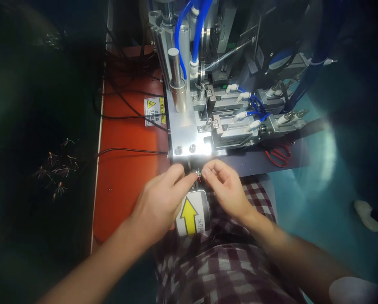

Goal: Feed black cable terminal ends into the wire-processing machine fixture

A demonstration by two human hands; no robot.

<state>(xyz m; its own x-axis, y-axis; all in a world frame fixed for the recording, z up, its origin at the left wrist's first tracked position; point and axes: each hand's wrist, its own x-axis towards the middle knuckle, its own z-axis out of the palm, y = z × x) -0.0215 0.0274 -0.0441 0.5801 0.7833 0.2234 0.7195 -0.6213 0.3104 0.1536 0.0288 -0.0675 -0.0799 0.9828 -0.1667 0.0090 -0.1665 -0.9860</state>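
Along the right spreads a teal floor (303,215); far centre, a metal machine (229,135) adjoins an orange surface (128,181) at left. Nearer, left hand (160,196) and right hand (227,188) meet, thumbs and forefingers nearly closed, at a tiny red-wired part (198,174); which grips it, I cannot tell.

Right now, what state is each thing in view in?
Left hand: fingertips at small part, grip unclear.
Right hand: fingertips there too, grip unclear.
Red-handled tool: lying down; open or shut, unclear.
Blue tubes: plugged into white fittings.
Black cable: strung across orange surface.
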